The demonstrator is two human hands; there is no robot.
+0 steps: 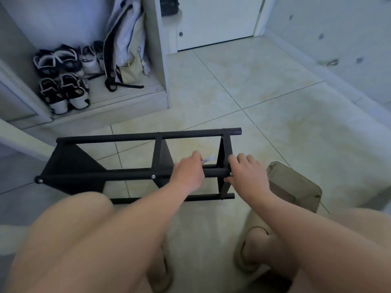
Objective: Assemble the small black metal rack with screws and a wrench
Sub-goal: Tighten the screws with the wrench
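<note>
The small black metal rack [135, 137] lies on its side on the tiled floor in front of my knees. Its near tube carries silver screw heads, one at the middle [153, 176] and one at the left end [40, 181]. My left hand [188, 173] curls over the near tube and holds a small silver wrench [209, 159] whose tip sticks out past the fingers. My right hand [246, 171] grips the rack's right end frame, its fingers pinching at a silver screw [231, 174] on the joint there.
A tan slipper [294, 187] lies just right of the rack. An open white cabinet [160, 66] at the back left holds several shoes [63, 79] and a hanging bag [127, 45]. A white door [218, 20] stands behind. My legs fill the foreground.
</note>
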